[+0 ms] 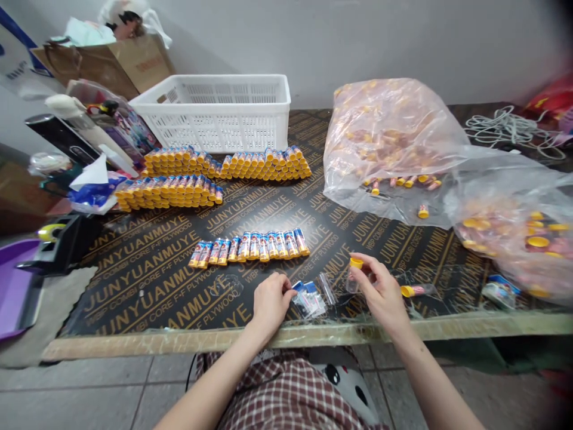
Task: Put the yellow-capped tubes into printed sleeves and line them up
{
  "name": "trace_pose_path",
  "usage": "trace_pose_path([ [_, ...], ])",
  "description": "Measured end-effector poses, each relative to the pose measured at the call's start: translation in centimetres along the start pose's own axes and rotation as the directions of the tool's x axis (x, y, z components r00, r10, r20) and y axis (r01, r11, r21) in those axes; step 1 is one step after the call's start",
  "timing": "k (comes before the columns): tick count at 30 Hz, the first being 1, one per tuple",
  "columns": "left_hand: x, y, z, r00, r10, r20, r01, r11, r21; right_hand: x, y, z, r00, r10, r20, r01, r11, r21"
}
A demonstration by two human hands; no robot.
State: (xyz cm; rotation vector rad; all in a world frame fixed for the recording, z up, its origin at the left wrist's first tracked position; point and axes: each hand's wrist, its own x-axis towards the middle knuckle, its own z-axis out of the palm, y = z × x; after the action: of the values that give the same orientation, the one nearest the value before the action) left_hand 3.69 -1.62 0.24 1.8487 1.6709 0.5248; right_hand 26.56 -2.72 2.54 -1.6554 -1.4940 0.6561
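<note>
My right hand (382, 292) pinches a small clear container with a yellow rim (356, 263) between thumb and fingers, just above the table. Curled beside a small pile of blue-and-white printed slips (310, 300), my left hand (271, 300) has its thumb and forefinger pressed together at the pile's left edge. Whatever may be between those fingertips is too small to make out. A narrow clear plastic strip (327, 289) lies just right of the slips. Past my left hand stands a slanting row of blue-labelled tubes with yellow bottoms (254, 246).
Stacked finished-looking tubes (170, 192) lie before a white basket (224, 122). Large clear bags of yellow-capped pieces (389, 137) fill the right side. A loose pink-and-yellow tube (414, 291) lies right of my right hand. A purple dustpan (15, 286) is at far left.
</note>
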Motion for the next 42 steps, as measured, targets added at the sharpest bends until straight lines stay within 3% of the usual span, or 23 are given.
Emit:
trace_pose_path([
  [3, 0.0, 0.0, 0.1, 1.0, -0.027, -0.003, 0.026, 0.985, -0.168, -0.7, -1.0, 0.2, 0.999, 0.043, 0.003, -0.043, 0.986, 0.161],
  [5, 0.1, 0.1, 0.0, 0.995, -0.093, 0.04, 0.101, 0.915, -0.39, -1.2, -1.7, 0.3, 0.999, 0.048, 0.011, -0.049, 0.955, 0.294],
  [7, 0.1, 0.3, -0.3, 0.976, -0.181, 0.123, 0.217, 0.729, -0.65, -1.8, -2.4, 0.5, 0.999, 0.047, 0.028, -0.054, 0.932, 0.358],
  [9, 0.1, 0.5, -0.9, 0.945, -0.249, 0.214, 0.312, 0.476, -0.822, -2.4, -2.9, 0.7, 0.998, 0.029, 0.052, -0.045, 0.939, 0.341],
  [12, 0.0, 1.0, -1.8, 0.913, -0.299, 0.279, 0.352, 0.229, -0.907, -3.4, -3.4, 1.2, 0.998, -0.057, 0.029, 0.046, 0.957, 0.287],
  [19, 0.2, 1.2, -2.6, 0.888, -0.366, 0.278, 0.311, 0.033, -0.95, -5.2, -3.8, 2.6, 0.978, -0.196, -0.068, 0.207, 0.953, 0.221],
  [24, 0.2, 0.9, -2.3, 0.869, -0.421, 0.259, 0.279, -0.013, -0.96, -5.6, -3.7, 3.0, 0.948, -0.294, -0.118, 0.309, 0.942, 0.131],
  [32, 0.2, 0.9, -2.2, 0.866, -0.444, 0.232, 0.252, -0.014, -0.968, -5.8, -3.8, 3.5, 0.935, -0.338, -0.109, 0.35, 0.929, 0.122],
  [38, -0.1, 1.5, -2.1, 0.902, -0.395, 0.173, 0.225, 0.089, -0.97, -5.7, -4.0, 3.6, 0.924, -0.38, 0.044, 0.369, 0.915, 0.163],
  [42, -0.7, 2.5, -2.6, 0.931, -0.291, 0.22, 0.257, 0.094, -0.962, -5.6, -3.4, 4.0, 0.918, -0.38, 0.113, 0.355, 0.915, 0.19],
])
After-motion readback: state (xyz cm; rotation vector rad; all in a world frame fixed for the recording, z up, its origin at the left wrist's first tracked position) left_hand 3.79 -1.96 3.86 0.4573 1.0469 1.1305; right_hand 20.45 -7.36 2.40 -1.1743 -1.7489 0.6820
